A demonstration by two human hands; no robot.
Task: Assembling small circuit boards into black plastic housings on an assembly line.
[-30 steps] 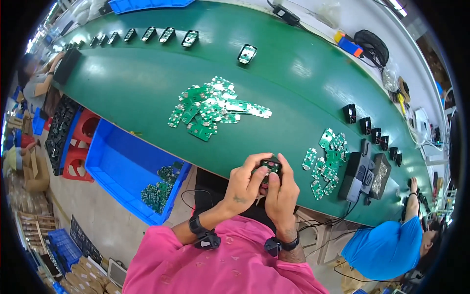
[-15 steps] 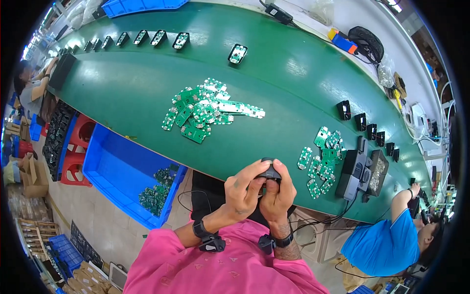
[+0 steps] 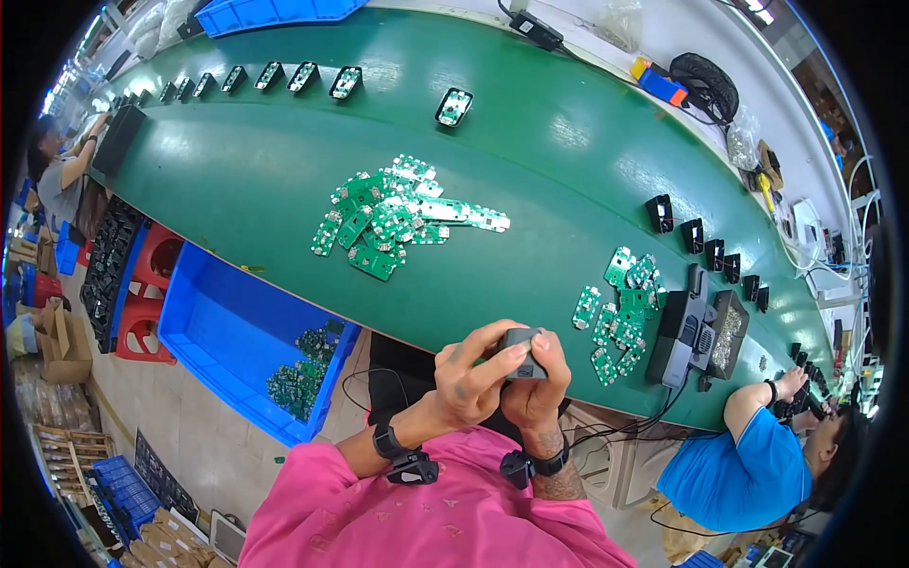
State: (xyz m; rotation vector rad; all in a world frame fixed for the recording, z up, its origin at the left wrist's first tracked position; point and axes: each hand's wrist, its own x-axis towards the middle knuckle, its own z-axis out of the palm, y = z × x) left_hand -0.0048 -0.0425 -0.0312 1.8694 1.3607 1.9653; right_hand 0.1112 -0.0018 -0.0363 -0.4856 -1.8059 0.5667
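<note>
Both hands hold one small black plastic housing (image 3: 525,352) over the near edge of the green table. My left hand (image 3: 471,377) grips it from the left, fingers bent around its side. My right hand (image 3: 537,383) closes on it from the right, thumb on its top edge. What lies inside the housing is hidden. Beyond my hands lies a heap of green circuit boards (image 3: 383,218). A smaller group of boards (image 3: 627,305) is to the right of my hands.
A black housing with a board inside (image 3: 454,108) stands at the far middle; more line the far left. Dark housings (image 3: 660,214) stand at right, near a grey machine (image 3: 677,327) and a parts tray (image 3: 729,333). A blue bin (image 3: 213,364) sits below left. Co-workers sit at both ends.
The housing has been turned in my fingers, so a broader dark face now shows. The co-worker's arm at right has moved a little.
</note>
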